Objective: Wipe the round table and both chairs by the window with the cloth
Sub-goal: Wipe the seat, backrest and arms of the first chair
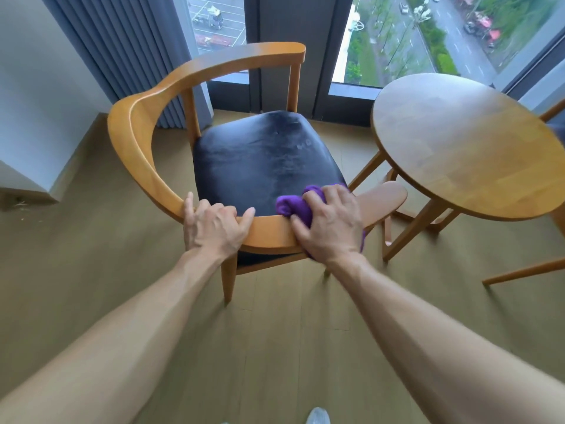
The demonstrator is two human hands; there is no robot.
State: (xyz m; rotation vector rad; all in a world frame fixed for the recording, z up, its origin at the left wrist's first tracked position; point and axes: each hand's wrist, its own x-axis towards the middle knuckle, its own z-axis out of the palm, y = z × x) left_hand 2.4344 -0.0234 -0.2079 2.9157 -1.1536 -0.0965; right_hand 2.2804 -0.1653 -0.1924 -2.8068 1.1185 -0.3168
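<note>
With the left hand [215,229] curled over the wooden armchair [146,166]'s curved back rail to steady it, the right hand [328,223], clutching the bunched purple cloth [292,205] on that rail, should press firmly and sweep toward the armrest nearest the round table [464,142].

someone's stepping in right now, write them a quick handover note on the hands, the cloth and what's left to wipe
Left hand grips the curved wooden backrest of the near chair.
Right hand holds the bunched purple cloth against that rail, just right of the left hand.
Round table stands to the right; the second chair barely shows behind it.
Chair's black seat shows smears. Cannot tell what has been wiped; treat table and second chair as pending.
</note>
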